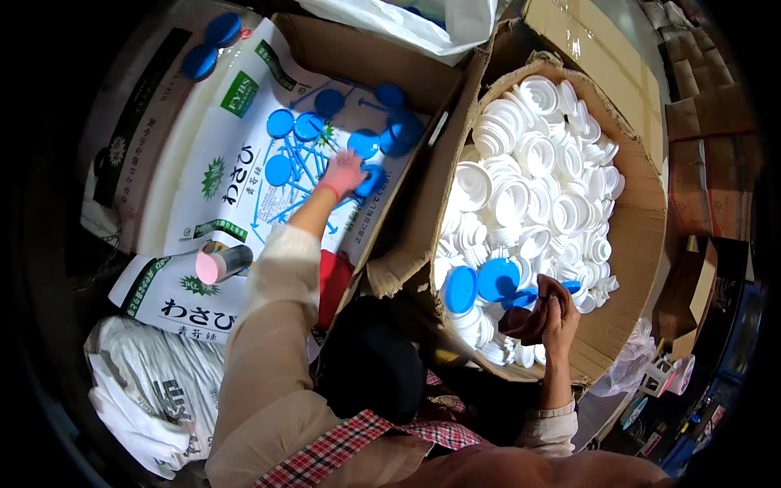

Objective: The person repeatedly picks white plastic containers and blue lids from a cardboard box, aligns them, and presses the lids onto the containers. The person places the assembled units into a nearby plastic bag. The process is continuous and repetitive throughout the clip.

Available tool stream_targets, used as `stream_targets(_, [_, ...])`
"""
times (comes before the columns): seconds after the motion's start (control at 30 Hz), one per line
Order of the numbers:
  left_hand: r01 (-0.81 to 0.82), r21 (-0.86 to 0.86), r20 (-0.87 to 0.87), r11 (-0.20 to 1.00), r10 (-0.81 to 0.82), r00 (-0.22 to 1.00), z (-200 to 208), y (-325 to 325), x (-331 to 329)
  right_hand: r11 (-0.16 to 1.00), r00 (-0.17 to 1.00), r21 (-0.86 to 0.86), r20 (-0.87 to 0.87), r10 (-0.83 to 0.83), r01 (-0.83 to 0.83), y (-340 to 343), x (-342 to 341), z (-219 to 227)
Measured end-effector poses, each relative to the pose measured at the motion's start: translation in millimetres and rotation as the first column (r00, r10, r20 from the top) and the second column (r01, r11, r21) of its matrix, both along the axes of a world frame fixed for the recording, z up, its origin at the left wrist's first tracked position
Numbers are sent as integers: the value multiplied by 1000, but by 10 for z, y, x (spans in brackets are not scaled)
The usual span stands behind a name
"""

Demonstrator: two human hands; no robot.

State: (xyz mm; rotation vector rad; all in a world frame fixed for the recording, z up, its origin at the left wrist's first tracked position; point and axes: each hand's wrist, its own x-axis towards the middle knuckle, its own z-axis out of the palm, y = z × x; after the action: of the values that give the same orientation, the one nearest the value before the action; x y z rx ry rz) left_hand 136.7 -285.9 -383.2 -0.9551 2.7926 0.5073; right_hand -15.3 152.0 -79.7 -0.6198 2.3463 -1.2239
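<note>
My left hand [343, 172], in a pink glove, reaches in among blue round lids on the left. Its fingers look stretched out at the edge of one blue lid [371, 180], and another blue lid [364, 144] lies just beyond the fingertips. Thin blue plastic sticks [303, 163] with arrow-like ends lie scattered beneath and beside it. My right hand [560, 321] grips a crumpled dark maroon cloth [529, 319] over the near part of a carton. White plastic lids [537, 187] fill that carton, with a few blue lids [498, 279] on top near the cloth.
The blue pieces lie on printed white sacking [244, 163] beside a cardboard wall [423, 195]. A pink-ended dark cylinder [224, 263] and a red item [332, 285] lie nearer me. The carton [639, 236] has a ragged rim. White sacks [154, 390] stand lower left.
</note>
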Motion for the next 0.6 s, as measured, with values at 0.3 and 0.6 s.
stream_targets(0.3, [-352,331,-72,875,396,916,-173,-398,-387,991,981,-46,142,132,-126,-75,23,105])
stream_targets(0.6, [-104,448,-818,888,454,352,3085,880,277,844,999,-534,44,-25,45,15,365,663])
